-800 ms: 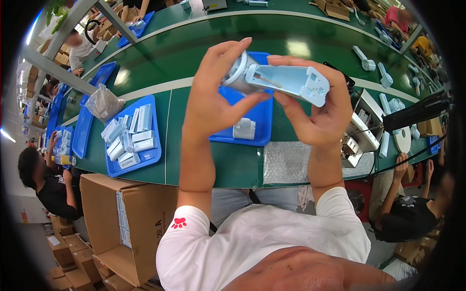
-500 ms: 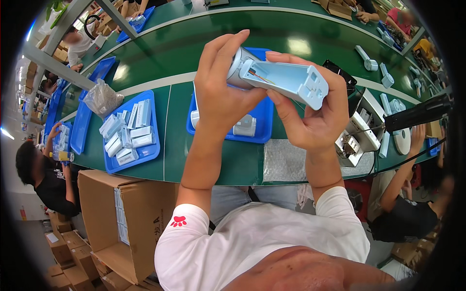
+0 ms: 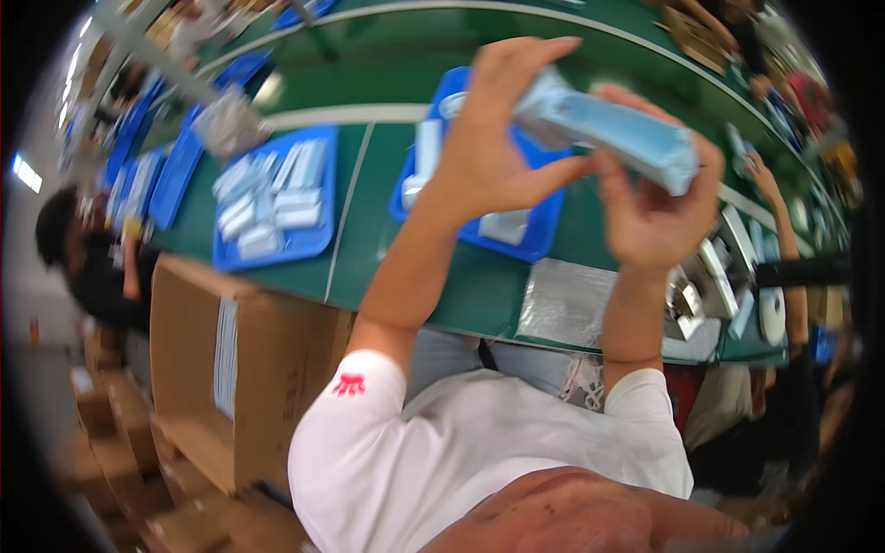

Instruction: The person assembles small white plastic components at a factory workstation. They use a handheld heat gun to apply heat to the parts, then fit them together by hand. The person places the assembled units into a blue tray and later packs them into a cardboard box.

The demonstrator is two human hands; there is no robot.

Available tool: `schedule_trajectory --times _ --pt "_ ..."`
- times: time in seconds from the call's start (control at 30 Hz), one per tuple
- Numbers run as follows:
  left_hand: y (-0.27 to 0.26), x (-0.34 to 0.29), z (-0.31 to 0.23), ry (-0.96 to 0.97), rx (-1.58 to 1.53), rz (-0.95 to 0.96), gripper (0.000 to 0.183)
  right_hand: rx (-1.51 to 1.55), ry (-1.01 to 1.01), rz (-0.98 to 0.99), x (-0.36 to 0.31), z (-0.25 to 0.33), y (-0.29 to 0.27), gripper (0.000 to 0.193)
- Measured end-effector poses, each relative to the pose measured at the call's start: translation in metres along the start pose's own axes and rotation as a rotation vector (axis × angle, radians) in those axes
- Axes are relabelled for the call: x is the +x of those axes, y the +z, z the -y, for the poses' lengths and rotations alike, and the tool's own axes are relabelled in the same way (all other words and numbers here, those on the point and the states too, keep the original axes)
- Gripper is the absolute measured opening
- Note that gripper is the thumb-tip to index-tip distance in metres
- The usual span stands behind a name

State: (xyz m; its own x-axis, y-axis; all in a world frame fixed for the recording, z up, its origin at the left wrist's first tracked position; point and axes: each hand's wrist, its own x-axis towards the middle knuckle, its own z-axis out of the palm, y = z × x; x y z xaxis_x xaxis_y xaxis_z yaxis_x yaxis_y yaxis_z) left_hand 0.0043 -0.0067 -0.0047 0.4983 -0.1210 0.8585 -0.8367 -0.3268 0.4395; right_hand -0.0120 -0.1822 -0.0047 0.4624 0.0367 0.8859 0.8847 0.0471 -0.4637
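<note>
Presently holds a pale-blue device (image 3: 631,138) in both hands, raised over the green worktop (image 3: 373,249) at 2 o'clock from the middle of the view. Cups the rounded end with the left hand (image 3: 489,152), half open, with fingers spread over the far side and thumb stretched along the near side. Grips the long end with the right hand (image 3: 664,212), curled more closely, with thumb in front and fingers behind. Cannot tell, through the motion blur, exactly where each fingertip presses.

Shows near 1 o'clock, partly behind the left hand, a blue tray (image 3: 544,235) bearing a white elongated piece (image 3: 427,147) and a pale blocky piece (image 3: 505,227). Has at 10 o'clock a second tray (image 3: 309,244), also blue, heaped with white and pale-blue oblong pieces (image 3: 267,198). Includes just beyond it a clear bag (image 3: 229,124) with greyish contents, too blurred to make out. Shows at 8 o'clock an open cardboard box (image 3: 281,396) with light-blue packs (image 3: 226,359) stacked inside.
</note>
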Motion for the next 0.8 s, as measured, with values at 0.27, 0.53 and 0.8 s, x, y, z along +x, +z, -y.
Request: schedule_trajectory --times 0.27,0.53,0.8 --pt "-0.085 -0.062 0.070 -0.492 0.496 -0.015 0.060 0.063 0.358 0.093 -0.002 -0.082 -0.013 0.040" --pt "-0.218 -0.172 0.133 -1.086 1.324 0.258 0.022 -0.146 0.526 0.214 -0.024 -0.120 0.013 0.073" --pt "-0.194 -0.131 0.100 -0.786 1.158 -0.090 0.014 -0.393 0.749 0.342 -0.037 -0.148 -0.002 0.066"
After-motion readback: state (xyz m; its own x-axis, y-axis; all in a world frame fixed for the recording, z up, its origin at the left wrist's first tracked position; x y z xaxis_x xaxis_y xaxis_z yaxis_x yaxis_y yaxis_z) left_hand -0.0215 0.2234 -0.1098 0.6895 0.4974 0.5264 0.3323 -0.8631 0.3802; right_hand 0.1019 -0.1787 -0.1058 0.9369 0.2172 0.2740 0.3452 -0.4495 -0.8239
